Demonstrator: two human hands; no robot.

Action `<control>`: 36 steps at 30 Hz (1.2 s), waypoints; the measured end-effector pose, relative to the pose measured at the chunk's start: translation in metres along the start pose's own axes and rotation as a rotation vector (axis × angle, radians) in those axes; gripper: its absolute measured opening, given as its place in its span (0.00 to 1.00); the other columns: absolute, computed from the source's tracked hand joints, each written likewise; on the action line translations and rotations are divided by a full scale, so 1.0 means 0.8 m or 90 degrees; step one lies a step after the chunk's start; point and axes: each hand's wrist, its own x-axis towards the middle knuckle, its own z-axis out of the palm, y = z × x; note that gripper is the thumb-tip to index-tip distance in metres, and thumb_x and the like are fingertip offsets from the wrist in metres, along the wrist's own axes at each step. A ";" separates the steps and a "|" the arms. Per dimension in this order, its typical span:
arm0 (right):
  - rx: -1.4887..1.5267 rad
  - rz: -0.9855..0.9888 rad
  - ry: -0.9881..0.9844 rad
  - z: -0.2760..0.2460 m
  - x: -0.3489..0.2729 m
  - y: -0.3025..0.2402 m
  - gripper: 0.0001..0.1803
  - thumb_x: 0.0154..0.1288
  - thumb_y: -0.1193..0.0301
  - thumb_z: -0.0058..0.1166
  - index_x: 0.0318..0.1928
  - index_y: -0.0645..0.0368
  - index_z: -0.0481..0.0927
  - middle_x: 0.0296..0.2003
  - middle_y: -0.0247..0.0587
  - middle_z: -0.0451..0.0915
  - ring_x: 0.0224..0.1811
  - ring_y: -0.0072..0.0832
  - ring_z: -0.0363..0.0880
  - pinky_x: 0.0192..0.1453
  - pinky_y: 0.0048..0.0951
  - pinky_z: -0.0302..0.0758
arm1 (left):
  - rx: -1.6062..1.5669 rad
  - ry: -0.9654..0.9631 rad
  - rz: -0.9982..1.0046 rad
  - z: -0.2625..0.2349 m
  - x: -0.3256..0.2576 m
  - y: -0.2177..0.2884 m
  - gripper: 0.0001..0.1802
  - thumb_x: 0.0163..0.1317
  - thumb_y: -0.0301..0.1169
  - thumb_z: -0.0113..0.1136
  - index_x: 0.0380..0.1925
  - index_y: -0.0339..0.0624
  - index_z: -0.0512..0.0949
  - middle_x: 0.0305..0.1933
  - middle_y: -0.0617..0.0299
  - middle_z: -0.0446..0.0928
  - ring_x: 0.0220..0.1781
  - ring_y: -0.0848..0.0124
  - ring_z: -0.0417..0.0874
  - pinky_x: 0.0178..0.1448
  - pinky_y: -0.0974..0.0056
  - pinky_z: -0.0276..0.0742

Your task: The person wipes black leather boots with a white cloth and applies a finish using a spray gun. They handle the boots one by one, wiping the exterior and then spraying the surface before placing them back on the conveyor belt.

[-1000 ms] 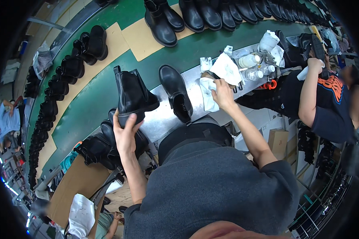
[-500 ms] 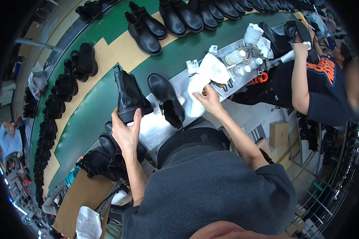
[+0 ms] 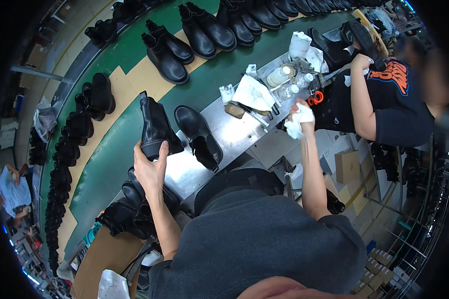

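My left hand point(image 3: 150, 167) grips a black ankle boot point(image 3: 154, 122) by its heel end, thumb on one side and fingers on the other. Its toe cannot be made out clearly. Beside it on the shiny metal bench point(image 3: 177, 175) lies a second black boot point(image 3: 195, 130), toe pointing away from me. Over on the right, my right hand point(image 3: 307, 122) is closed around a crumpled white cloth point(image 3: 294, 128), raised past the bench edge. Another white cloth point(image 3: 254, 92) rests on the bench near a brown block point(image 3: 234, 110) and some slim tools.
Clear bottles point(image 3: 279, 76) and an orange-handled tool point(image 3: 315, 98) sit at the bench's right. Rows of black boots point(image 3: 204, 32) line the green conveyor point(image 3: 110, 154). A co-worker point(image 3: 391, 117) handles a boot at right. Cardboard point(image 3: 102, 256) and more boots point(image 3: 127, 204) are lower left.
My right hand has picked up a white cloth from the bench and moved right with it, uncovering the brown block. My left hand keeps hold of the boot.
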 end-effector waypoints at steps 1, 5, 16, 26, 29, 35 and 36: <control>-0.070 -0.022 0.063 0.004 0.014 -0.004 0.08 0.70 0.70 0.45 0.46 0.56 0.73 0.28 0.36 0.75 0.18 0.19 0.68 0.16 0.20 0.63 | 0.002 0.001 0.004 0.003 -0.001 0.000 0.41 0.50 0.54 0.67 0.53 0.29 0.71 0.48 0.37 0.78 0.50 0.46 0.81 0.55 0.52 0.74; -0.333 0.044 0.045 0.024 0.053 -0.027 0.20 0.71 0.69 0.45 0.61 0.57 0.70 0.34 0.47 0.84 0.18 0.17 0.71 0.16 0.20 0.65 | 0.005 -0.015 0.013 0.002 -0.011 0.008 0.42 0.49 0.54 0.68 0.54 0.30 0.70 0.50 0.38 0.76 0.51 0.45 0.80 0.55 0.51 0.74; -0.926 -0.466 -0.094 -0.045 -0.049 0.076 0.40 0.42 0.88 0.37 0.61 0.56 0.70 0.41 0.57 0.72 0.47 0.56 0.73 0.52 0.46 0.69 | 0.007 -0.048 -0.002 0.011 -0.044 0.013 0.49 0.40 0.53 0.73 0.58 0.32 0.66 0.52 0.43 0.70 0.49 0.46 0.80 0.52 0.50 0.76; -0.624 -0.093 -0.092 -0.057 0.154 -0.049 0.29 0.65 0.67 0.56 0.64 0.63 0.67 0.31 0.42 0.84 0.21 0.19 0.75 0.22 0.21 0.67 | -0.178 -0.054 -0.034 0.016 -0.043 0.011 0.50 0.38 0.47 0.75 0.60 0.34 0.65 0.54 0.45 0.65 0.58 0.50 0.73 0.61 0.53 0.71; -0.733 -0.189 -0.286 0.116 0.061 -0.035 0.38 0.60 0.69 0.58 0.68 0.65 0.59 0.29 0.41 0.84 0.30 0.22 0.80 0.33 0.22 0.74 | -0.203 -0.010 -0.049 0.030 -0.046 -0.002 0.51 0.37 0.45 0.76 0.60 0.30 0.65 0.55 0.44 0.63 0.57 0.50 0.73 0.60 0.54 0.72; -0.755 -0.123 -0.860 0.356 -0.105 0.062 0.29 0.47 0.80 0.55 0.55 0.62 0.74 0.29 0.44 0.81 0.32 0.31 0.80 0.39 0.31 0.76 | -0.279 -0.036 -0.045 0.039 -0.049 0.000 0.52 0.35 0.40 0.74 0.60 0.23 0.62 0.56 0.38 0.60 0.59 0.44 0.67 0.63 0.51 0.69; -0.814 -0.129 -0.870 0.372 -0.109 0.074 0.28 0.42 0.80 0.52 0.51 0.65 0.76 0.29 0.50 0.80 0.29 0.36 0.79 0.35 0.32 0.75 | -0.285 -0.031 -0.052 0.039 -0.049 0.000 0.52 0.35 0.40 0.74 0.60 0.23 0.61 0.56 0.38 0.60 0.59 0.44 0.67 0.63 0.51 0.68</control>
